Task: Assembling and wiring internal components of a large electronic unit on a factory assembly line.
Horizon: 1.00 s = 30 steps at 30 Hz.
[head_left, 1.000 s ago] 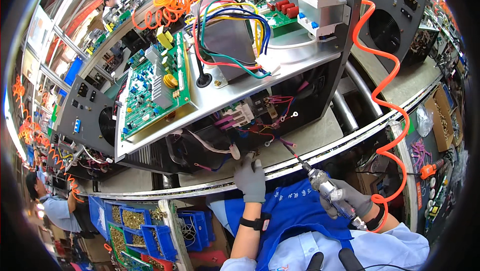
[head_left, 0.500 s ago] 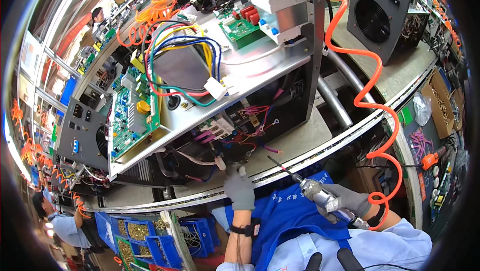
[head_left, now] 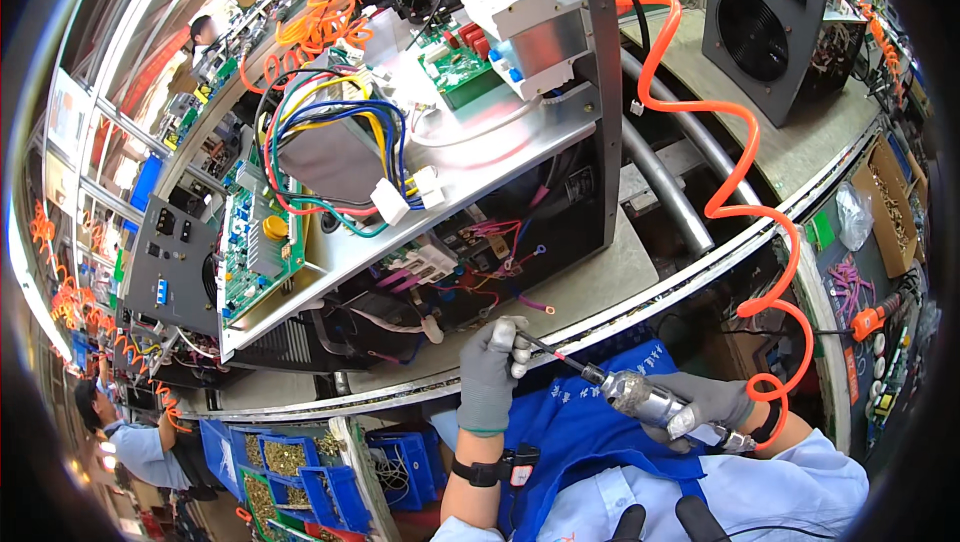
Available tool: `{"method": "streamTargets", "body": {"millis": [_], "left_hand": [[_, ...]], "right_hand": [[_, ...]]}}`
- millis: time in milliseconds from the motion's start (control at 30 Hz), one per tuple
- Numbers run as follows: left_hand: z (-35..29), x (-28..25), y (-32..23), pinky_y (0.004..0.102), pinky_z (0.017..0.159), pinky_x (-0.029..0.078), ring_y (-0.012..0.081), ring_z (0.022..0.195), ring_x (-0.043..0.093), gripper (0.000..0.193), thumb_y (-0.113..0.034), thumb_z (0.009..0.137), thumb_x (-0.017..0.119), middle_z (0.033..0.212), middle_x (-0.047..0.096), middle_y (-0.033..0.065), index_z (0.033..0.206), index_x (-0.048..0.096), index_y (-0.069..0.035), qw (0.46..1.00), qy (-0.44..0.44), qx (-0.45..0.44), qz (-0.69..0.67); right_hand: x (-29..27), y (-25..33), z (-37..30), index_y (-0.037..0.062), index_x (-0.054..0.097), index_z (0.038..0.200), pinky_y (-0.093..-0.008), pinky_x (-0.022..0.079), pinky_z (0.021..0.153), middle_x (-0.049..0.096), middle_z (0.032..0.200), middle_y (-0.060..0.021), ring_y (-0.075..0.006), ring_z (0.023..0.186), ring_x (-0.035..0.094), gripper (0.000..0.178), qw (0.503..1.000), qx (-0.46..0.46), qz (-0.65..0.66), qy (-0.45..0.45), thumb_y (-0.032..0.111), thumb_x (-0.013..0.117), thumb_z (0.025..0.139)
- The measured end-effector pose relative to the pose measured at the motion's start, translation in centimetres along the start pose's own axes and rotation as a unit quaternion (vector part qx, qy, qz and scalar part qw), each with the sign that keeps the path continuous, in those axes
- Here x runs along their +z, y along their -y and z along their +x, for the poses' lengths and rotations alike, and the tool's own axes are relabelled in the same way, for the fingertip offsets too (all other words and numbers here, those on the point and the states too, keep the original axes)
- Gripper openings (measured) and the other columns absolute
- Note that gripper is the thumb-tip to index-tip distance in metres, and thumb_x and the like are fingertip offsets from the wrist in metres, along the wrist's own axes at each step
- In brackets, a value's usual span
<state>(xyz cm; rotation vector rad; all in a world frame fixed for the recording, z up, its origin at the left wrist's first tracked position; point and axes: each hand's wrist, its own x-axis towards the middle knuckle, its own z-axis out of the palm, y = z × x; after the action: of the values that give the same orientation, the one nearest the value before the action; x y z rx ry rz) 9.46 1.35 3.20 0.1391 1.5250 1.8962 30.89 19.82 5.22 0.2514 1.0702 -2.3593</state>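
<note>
Right hand (head_left: 705,402), lower right of centre: fingers wrapped firmly round the driver (head_left: 632,392), bit (head_left: 560,355) pointing up-left. Left hand (head_left: 487,372), lower centre: fingers mostly curled in, right at the bit's tip. Can't tell if they pinch the bit itself or a small part; tip is hidden.

Risks, my read: a trigger squeeze with the fingers there could snag the glove. If there's a small part at the tip, a loose pinch could drop it over the rail (head_left: 690,277). Hose (head_left: 700,107) loops from upper centre down to the driver's tail; if it catches, it could drag the bit off line. Purple lead (head_left: 535,304) pokes out just above the bit, ring end free; a careless lift could hook it.

Tabletop (head_left: 630,272): pale, worn, runs beyond the rail. Chassis (head_left: 470,172) sits on it, mid-frame, front open, loom (head_left: 380,132) loose on top, green board (head_left: 250,272) at its left end. Rollers (head_left: 665,192) show right of it.

Room: blue bins (head_left: 332,497) lower left, some holding small brass-coloured parts. Grey unit (head_left: 735,62) upper right, similar one (head_left: 165,262) left. Co-worker (head_left: 140,452) lower left, another person (head_left: 203,32) upper left.
</note>
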Motion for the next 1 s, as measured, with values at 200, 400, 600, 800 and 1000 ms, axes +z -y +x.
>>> {"method": "streamTargets", "body": {"millis": [200, 400, 600, 800, 1000], "left_hand": [[0.2, 0.9, -1.7, 0.017, 0.048, 0.039, 0.0047, 0.055, 0.049, 0.032, -0.028, 0.093, 0.06, 0.069, 0.057, 0.0016, 0.1, 0.064, 0.003, 0.992, 0.041, 0.021, 0.117], [0.9, 1.7, -1.9, 0.0169, 0.049, 0.041, 0.0032, 0.055, 0.05, 0.032, -0.028, 0.092, 0.06, 0.069, 0.059, 0.0009, 0.101, 0.066, 0.002, 0.99, 0.051, -0.015, 0.134], [1.5, 2.0, -2.3, 0.0176, 0.051, 0.043, 0.0044, 0.057, 0.053, 0.03, -0.026, 0.091, 0.061, 0.072, 0.061, 0.0021, 0.103, 0.066, 0.0, 0.988, 0.08, 0.019, 0.13], [4.9, 1.5, -3.6, 0.0328, 0.067, 0.05, 0.0244, 0.087, 0.062, 0.029, -0.02, 0.077, 0.071, 0.097, 0.064, 0.0096, 0.104, 0.066, -0.008, 0.789, -0.124, 0.372, 0.474], [5.1, 1.2, -3.1, 0.0309, 0.061, 0.049, 0.0199, 0.068, 0.062, 0.022, -0.016, 0.078, 0.069, 0.087, 0.065, 0.0099, 0.097, 0.069, -0.006, 0.772, -0.139, 0.353, 0.509]], "right_hand": [[-1.2, 0.3, -1.1, 0.0011, 0.041, 0.124, -0.0268, 0.044, 0.048, 0.052, 0.075, -0.0074, -0.0147, 0.055, 0.054, 0.08, 0.997, 0.009, 0.071, 0.018, 0.036, 0.08, 0.064], [-1.3, 0.9, -1.4, 0.0003, 0.045, 0.116, -0.0269, 0.043, 0.043, 0.052, 0.071, -0.0089, -0.0158, 0.051, 0.054, 0.084, 0.999, 0.012, 0.048, -0.012, 0.045, 0.083, 0.056], [-1.1, 0.9, -1.2, 0.0001, 0.046, 0.115, -0.0273, 0.043, 0.043, 0.053, 0.07, -0.0088, -0.0163, 0.052, 0.055, 0.087, 0.999, -0.006, 0.025, -0.034, 0.049, 0.084, 0.053], [-0.7, 1.6, -1.1, 0.0013, 0.042, 0.121, -0.0278, 0.046, 0.048, 0.052, 0.072, -0.0081, -0.0151, 0.055, 0.053, 0.078, 0.995, -0.061, 0.073, -0.023, 0.034, 0.08, 0.062], [0.0, 2.0, -0.6, 0.0002, 0.043, 0.12, -0.0273, 0.045, 0.048, 0.052, 0.071, -0.0079, -0.0148, 0.054, 0.054, 0.076, 0.997, -0.059, 0.043, -0.024, 0.034, 0.079, 0.063]]}}
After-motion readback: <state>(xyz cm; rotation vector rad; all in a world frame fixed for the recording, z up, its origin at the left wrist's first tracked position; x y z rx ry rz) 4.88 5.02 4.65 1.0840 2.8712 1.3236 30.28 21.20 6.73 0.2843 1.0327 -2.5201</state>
